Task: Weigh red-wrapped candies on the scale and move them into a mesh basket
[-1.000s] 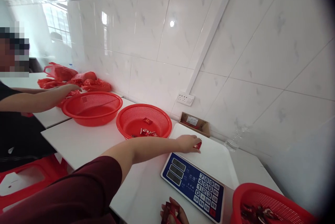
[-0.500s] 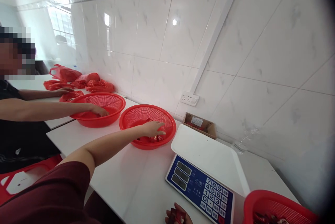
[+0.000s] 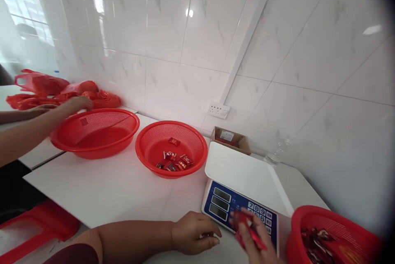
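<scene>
Just left of the scale, my left hand is held over the table with its fingers curled towards the thumb; whatever lies inside them is hidden. My right hand is closed around red-wrapped candies in front of the scale's keypad, somewhat blurred. Behind my left hand stands a red plastic basket with several small wrapped candies at its bottom. Another red basket at the lower right holds a pile of wrapped candies.
A digital scale with a white pan sits near the wall. Behind it are a cardboard box and clear plastic. At left, another person's arm reaches over a red basket beside red plastic bags.
My left hand has come out of the middle basket to beside the scale. My right hand has risen with the candies. The other person's hand has left their basket. The view has shifted right.
</scene>
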A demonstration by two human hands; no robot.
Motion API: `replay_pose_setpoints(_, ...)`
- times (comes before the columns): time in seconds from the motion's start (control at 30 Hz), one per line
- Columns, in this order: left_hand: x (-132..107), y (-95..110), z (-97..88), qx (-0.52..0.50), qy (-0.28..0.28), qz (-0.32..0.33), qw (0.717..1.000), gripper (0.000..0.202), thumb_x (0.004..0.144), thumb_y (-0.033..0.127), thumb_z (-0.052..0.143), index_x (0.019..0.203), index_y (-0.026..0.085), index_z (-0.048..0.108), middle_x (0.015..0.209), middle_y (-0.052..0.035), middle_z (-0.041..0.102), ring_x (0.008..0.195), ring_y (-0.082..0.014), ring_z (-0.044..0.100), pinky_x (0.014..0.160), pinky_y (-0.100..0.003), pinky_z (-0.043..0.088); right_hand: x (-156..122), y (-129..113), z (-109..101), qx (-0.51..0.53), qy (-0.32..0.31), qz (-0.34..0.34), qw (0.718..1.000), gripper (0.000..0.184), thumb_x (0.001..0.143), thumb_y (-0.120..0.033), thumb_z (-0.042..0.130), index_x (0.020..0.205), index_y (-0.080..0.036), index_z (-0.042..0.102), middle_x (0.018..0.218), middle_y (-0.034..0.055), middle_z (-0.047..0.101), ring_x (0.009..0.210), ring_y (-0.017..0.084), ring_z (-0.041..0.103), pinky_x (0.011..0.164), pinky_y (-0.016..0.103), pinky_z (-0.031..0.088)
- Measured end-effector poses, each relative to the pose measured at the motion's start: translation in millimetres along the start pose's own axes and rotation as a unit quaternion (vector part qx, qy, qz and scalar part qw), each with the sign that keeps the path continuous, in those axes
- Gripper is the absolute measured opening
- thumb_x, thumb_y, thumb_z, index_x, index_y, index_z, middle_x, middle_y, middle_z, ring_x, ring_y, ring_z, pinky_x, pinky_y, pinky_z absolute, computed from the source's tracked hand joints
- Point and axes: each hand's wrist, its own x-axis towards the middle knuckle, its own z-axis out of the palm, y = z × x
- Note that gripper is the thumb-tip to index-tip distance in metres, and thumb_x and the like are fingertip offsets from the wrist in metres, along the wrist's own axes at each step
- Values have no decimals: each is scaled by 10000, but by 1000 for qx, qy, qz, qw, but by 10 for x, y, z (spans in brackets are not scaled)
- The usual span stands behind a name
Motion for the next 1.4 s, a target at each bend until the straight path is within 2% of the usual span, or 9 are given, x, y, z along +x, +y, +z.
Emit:
replay_pose_setpoints(0.13, -37, -22, -14, -101, -38, -88, 990, 294, 830, 354, 456, 883, 145, 655, 705, -46, 618, 589, -104, 512, 585, -177, 422, 528, -463, -61, -212, 168, -89, 959, 580, 724, -608, 467, 1176, -245, 465, 1136, 87, 589, 1009, 268, 563, 896, 415, 405)
replay_pose_setpoints(0.2, -25, -57, -47, -144, -29, -142, 979, 290, 826, 361, 466, 871, 144, 652, 719, -40, 606, 599, -102, 494, 571, -178, 404, 821, -544, -2, -297, 189, -142, 925, 564, 775, -538, 410, 1226, -200, 426, 1195, 124, 545, 1051, 262, 531, 912, 395, 391)
replay_pose_setpoints(0.27, -1, -110, -74, -178, -4, -189, 966, 291, 818, 373, 480, 848, 136, 646, 698, -27, 580, 597, -99, 469, 555, -178, 382, 1072, -527, 78, -383, 118, -178, 899, 630, 795, -472, 387, 1303, -103, 334, 1245, 177, 495, 1096, 252, 498, 939, 379, 374)
replay_pose_setpoints(0.4, 34, -194, -91, -217, 29, -242, 945, 304, 803, 398, 508, 815, 122, 635, 636, 3, 515, 568, -86, 411, 526, -174, 343, 1320, -421, 152, -444, -38, -184, 876, 572, 753, -363, 484, 1264, -110, 449, 1252, 126, 526, 1136, 212, 484, 986, 325, 344)
replay_pose_setpoints(0.67, 10, -182, -67, -228, 3, -230, 946, 251, 800, 351, 514, 794, 131, 635, 649, 7, 513, 584, -87, 418, 539, -174, 337, 1298, -490, 23, -513, -61, -139, 845, 433, 844, -386, 336, 1050, -155, 640, 1181, 104, 585, 1111, 224, 508, 963, 334, 358)
replay_pose_setpoints(0.83, 30, -203, -72, -237, -2, -245, 940, 268, 796, 368, 513, 792, 128, 632, 644, 6, 511, 578, -89, 416, 535, -177, 339, 1245, -488, 29, -550, -17, -109, 828, 531, 845, -437, 353, 1218, -96, 518, 1248, 145, 533, 1143, 257, 478, 955, 360, 362)
replay_pose_setpoints(0.97, 34, -214, -82, -230, -8, -248, 941, 280, 801, 385, 505, 783, 132, 624, 637, 12, 497, 575, -88, 400, 531, -179, 329, 1250, -512, 46, -580, -3, -97, 809, 460, 820, -320, 418, 1220, -114, 512, 1220, 138, 541, 1100, 233, 514, 938, 314, 375)
replay_pose_setpoints(1.2, 48, -230, -85, -220, -12, -262, 939, 309, 804, 425, 500, 780, 140, 616, 646, 10, 507, 584, -92, 403, 541, -185, 335, 1299, -605, 186, -617, 75, -66, 781, 512, 875, -401, 256, 1220, -110, 497, 1216, 210, 493, 1032, 306, 548, 795, 408, 441)
replay_pose_setpoints(1.4, 73, -216, -107, -237, -12, -261, 936, 330, 795, 452, 504, 746, 138, 591, 638, 13, 482, 587, -93, 393, 538, -187, 322, 1227, -670, 407, -614, 31, -127, 778, 492, 868, -473, 313, 1292, -263, 448, 1436, 115, 294, 1321, 343, 182, 960, 531, 287)
